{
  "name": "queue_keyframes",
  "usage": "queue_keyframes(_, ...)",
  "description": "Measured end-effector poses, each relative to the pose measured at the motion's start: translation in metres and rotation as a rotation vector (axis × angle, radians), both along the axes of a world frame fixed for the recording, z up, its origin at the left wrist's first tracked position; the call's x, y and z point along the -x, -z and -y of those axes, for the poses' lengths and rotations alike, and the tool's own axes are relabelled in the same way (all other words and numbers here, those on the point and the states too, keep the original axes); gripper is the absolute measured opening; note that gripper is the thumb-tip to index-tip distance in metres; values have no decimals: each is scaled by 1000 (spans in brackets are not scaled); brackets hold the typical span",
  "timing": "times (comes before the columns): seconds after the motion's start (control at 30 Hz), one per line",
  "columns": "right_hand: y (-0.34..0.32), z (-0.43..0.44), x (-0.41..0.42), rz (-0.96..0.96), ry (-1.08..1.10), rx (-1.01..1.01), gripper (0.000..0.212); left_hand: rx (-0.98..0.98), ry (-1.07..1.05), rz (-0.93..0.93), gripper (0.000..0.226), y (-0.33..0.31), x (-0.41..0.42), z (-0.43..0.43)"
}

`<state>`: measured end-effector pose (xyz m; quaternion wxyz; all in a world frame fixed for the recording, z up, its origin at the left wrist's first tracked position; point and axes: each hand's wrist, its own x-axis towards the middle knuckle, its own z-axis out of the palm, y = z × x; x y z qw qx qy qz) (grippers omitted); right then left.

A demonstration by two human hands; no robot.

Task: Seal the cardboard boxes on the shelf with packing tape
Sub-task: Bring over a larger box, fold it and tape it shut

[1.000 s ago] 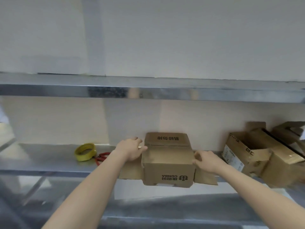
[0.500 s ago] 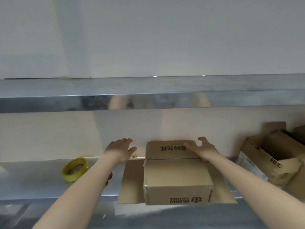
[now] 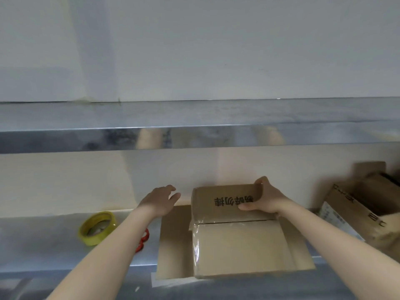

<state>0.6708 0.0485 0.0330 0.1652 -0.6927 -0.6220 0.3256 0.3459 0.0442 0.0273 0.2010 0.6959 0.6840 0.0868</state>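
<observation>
A brown cardboard box (image 3: pixel 238 245) sits on the metal shelf (image 3: pixel 43 245), its two inner flaps folded down and its side flaps lying out flat. My right hand (image 3: pixel 265 199) grips the far flap (image 3: pixel 225 202) at its right corner, thumb on the printed top. Just left of the box my left hand (image 3: pixel 161 200) hovers with fingers apart, holding nothing. A yellow-rimmed roll of packing tape (image 3: pixel 97 228) lies on the shelf to the left.
Red-handled scissors (image 3: pixel 142 240) lie beside the tape, partly hidden by my left forearm. More open cardboard boxes (image 3: pixel 357 208) stand at the right end of the shelf. A second metal shelf (image 3: pixel 194 131) runs overhead, close above the box.
My right hand went from the box's right side onto the far flap and now grips it. My left hand came off the box's left edge and hovers. The view has moved closer.
</observation>
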Motion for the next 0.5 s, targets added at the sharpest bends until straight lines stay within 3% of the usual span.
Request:
queue_keyframes(0.2,-24,40,1,-21,-26,-247,95,-118,-73,-70,51,-28,-12,20)
queue_keyframes(0.4,-38,94,-2,-116,-61,-501,90,-353,-216,-146,51,-48,1,60)
queue_keyframes(0.5,-51,112,-6,-153,-52,-558,86,-358,-226,-246,52,-50,5,75)
